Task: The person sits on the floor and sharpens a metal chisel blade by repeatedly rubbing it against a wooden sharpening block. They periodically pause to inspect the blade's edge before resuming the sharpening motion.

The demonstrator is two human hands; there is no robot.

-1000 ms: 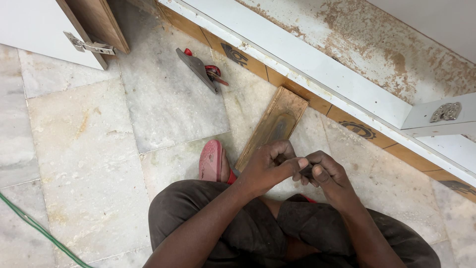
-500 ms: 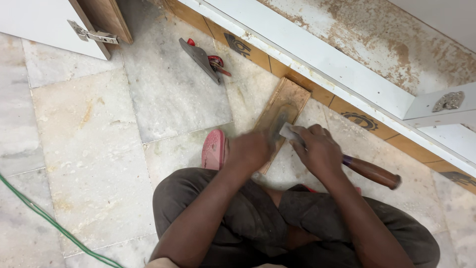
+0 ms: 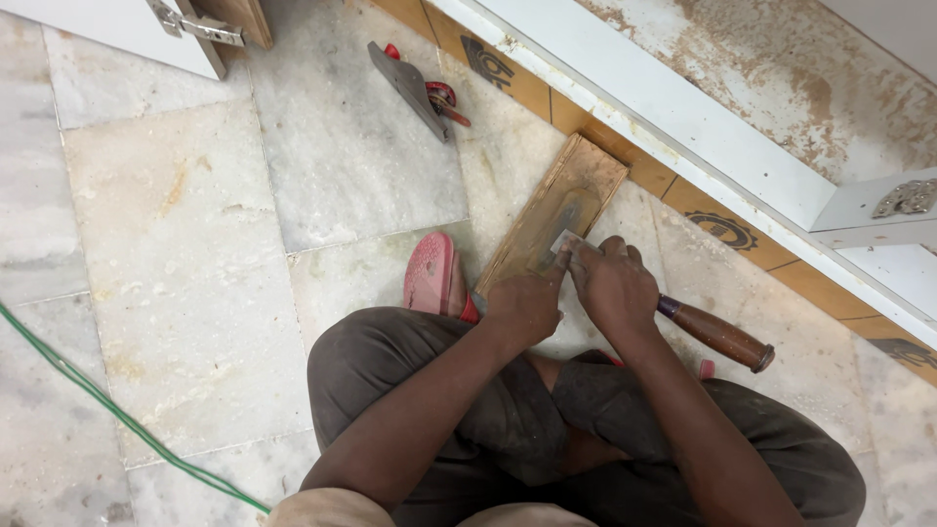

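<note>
right grip [image 3: 613,285] pinching chisel [image 3: 683,317] | left grip [image 3: 522,304] pressing board [image 3: 551,220] | plane [image 3: 415,86] well apart

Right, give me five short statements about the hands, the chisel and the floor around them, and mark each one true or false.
1. The right hand grips a chisel with a brown wooden handle. True.
2. The chisel's metal end rests on a long wooden block lying on the floor. True.
3. The left hand is lifted clear of the block. False: it presses on the block's near end.
4. A blue cable runs across the lower left of the floor. False: the cable is green.
5. The red-handled tool by the wall is in one of the hands. False: it lies untouched on the marble floor, well beyond the block.
</note>
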